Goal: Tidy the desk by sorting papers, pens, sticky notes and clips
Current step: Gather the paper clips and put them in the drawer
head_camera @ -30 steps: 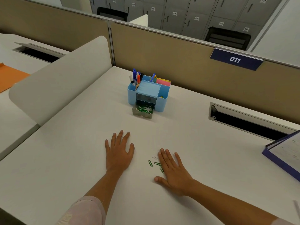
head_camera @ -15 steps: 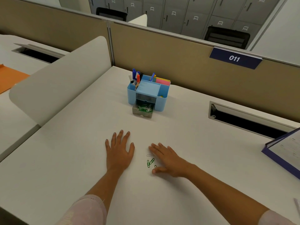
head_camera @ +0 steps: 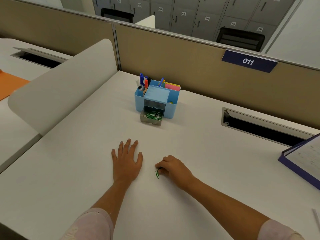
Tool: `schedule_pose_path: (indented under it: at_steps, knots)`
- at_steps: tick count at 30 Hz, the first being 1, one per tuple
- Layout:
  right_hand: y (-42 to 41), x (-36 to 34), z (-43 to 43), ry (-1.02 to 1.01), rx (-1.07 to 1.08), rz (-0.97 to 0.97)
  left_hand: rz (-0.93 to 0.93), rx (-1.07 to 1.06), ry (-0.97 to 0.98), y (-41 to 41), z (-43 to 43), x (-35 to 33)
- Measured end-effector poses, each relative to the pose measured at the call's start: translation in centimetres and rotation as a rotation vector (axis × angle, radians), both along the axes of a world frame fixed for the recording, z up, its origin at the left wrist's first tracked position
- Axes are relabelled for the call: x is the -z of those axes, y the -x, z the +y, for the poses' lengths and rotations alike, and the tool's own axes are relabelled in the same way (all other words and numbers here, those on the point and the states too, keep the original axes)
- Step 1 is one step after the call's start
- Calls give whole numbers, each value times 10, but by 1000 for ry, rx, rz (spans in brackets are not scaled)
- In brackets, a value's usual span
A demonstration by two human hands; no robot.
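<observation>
Right now the left hand point(head_camera: 127, 160) lies flat on the white bench point(head_camera: 199, 153), palm down, fingers spread. Just beside it, the right hand point(head_camera: 173, 168) is curled, its fingertips bunched and pinching the top end of a green paper clip point(head_camera: 157, 174) that lies on the bench surface. Further back, near the partition, stands a blue organiser point(head_camera: 171, 111). Its small grey drawer point(head_camera: 151, 122) is pulled out in front and holds a heap of green and white clips. Pens point(head_camera: 143, 82) stand upright in the organiser's left compartment, and pink sticky notes point(head_camera: 172, 86) sit at the back right. A blue binder point(head_camera: 294, 166) lies at the right edge.
</observation>
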State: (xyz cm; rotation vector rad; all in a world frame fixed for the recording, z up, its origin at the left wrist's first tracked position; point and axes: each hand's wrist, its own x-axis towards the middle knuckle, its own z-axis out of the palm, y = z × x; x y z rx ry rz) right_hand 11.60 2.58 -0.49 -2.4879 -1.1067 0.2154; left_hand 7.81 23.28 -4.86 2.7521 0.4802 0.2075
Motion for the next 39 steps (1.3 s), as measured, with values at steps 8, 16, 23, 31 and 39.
schedule_pose_path:
  at_steps: [8, 16, 23, 31, 39]
  knots:
    - [6, 4, 13, 58, 119, -47, -3, 1, 16, 0, 0, 0]
    - [16, 4, 23, 91, 295, 47, -11, 4, 25, 1, 0, -2]
    - [31, 12, 24, 17, 374, 51, 2, 7, 11, 1, 0, -2]
    - [30, 6, 14, -76, 322, 112, 6, 7, 19, 1, 0, -2]
    - [49, -8, -1, -15, 165, 218, 10, 6, 27, 1, 0, -3]
